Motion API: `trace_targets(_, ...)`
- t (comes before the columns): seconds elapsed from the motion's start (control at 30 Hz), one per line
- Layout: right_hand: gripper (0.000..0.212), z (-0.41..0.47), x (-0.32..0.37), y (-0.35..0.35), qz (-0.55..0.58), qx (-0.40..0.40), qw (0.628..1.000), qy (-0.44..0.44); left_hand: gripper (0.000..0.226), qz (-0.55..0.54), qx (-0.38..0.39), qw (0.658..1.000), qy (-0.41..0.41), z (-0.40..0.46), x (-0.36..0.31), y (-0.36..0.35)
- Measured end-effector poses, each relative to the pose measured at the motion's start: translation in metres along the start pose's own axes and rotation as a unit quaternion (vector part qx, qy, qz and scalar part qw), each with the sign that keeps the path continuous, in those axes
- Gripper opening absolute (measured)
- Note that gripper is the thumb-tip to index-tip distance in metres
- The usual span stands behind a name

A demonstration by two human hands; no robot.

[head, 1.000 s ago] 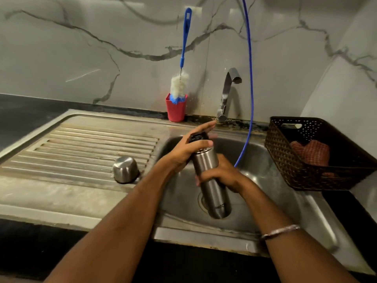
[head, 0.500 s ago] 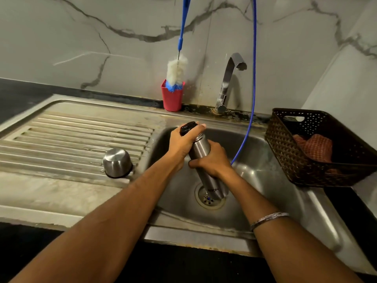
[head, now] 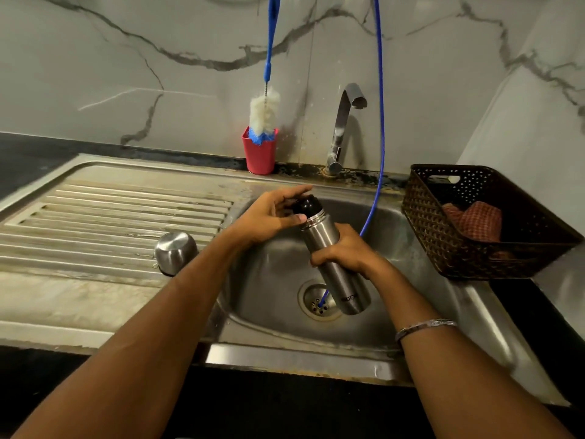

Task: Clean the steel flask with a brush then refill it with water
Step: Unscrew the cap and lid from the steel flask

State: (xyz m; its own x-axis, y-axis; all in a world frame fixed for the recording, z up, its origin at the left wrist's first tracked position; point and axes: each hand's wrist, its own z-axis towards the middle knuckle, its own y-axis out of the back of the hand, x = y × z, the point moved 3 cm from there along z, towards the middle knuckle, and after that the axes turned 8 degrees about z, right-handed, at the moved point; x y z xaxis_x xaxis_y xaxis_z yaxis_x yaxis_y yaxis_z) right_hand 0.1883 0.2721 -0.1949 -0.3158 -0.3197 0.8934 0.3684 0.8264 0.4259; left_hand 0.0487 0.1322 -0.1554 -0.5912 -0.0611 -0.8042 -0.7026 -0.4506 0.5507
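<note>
Head view looks down on a steel sink (head: 278, 315), and both hands are over the bowl. The flask (head: 335, 264) hangs tilted above the drain (head: 318, 301), its base toward 5 o'clock and its black cap (head: 305, 206) toward 11. The right hand (head: 345, 253) grips the flask body, fingers wrapped round its middle. The left hand (head: 272, 217) has its thumb and curled fingers on the cap, with the forefinger stretched out past it; whether the cap is tight or loose I cannot tell.

A thin blue hose (head: 380, 122) drops from above at 12 o'clock, passes behind the right hand and ends at the drain, just beside the flask's base. At 12 o'clock from the flask the tap (head: 343, 128) stands at the back edge. At 11 o'clock a red cup (head: 259, 156) holds the brush (head: 264, 117), white bristles up, its blue handle leaning on the marble wall (head: 126, 58). At 9 o'clock a small steel cup (head: 175, 252) sits upside down on the ribbed drainboard (head: 110, 217), near the left forearm. At 3 o'clock a dark woven basket (head: 474, 223) sits on the counter with a reddish cloth (head: 474, 221) inside. A bangle (head: 424, 327) circles the right wrist.
</note>
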Motion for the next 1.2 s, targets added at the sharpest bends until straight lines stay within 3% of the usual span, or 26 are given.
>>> trace_targets(0.17, 0.059, 0.003, 0.001, 0.0, -0.067, -0.022, 0.997, 0.042, 0.051, 0.033, -0.057, 0.998, 0.006, -0.006, -0.001, 0.002)
trace_targets(0.3, 0.078, 0.007, 0.01, -0.005, -0.128, -0.052, 0.988, 0.075, 0.049, 0.046, -0.158, 0.982, 0.092, -0.011, -0.002, 0.003)
trace_targets(0.37, 0.076, 0.01, 0.013, -0.007, -0.131, -0.05, 0.986, 0.09, 0.051, 0.05, -0.195, 0.974, 0.108, -0.01, -0.002, -0.001)
trace_targets(0.53, 0.067, 0.014, 0.012, -0.009, -0.1, -0.044, 0.989, 0.101, 0.045, -0.11, -0.117, 0.986, 0.05, -0.008, 0.0, -0.005)
trace_targets(0.7, 0.068, 0.017, 0.007, -0.006, -0.098, -0.043, 0.99, 0.093, 0.045, -0.083, -0.085, 0.993, 0.024, -0.007, 0.004, 0.002)
trace_targets(0.97, 0.06, 0.017, 0.008, -0.005, -0.085, -0.046, 0.99, 0.101, 0.047, -0.014, -0.151, 0.988, 0.033, -0.008, -0.001, -0.003)
trace_targets(1.13, 0.066, 0.015, 0.007, -0.008, -0.092, -0.022, 0.99, 0.105, 0.04, 0.002, -0.23, 0.972, 0.051, -0.012, -0.004, -0.007)
trace_targets(1.2, 0.064, 0.015, 0.007, -0.01, -0.09, -0.016, 0.99, 0.111, 0.046, 0.032, -0.209, 0.974, 0.078, -0.011, -0.002, -0.008)
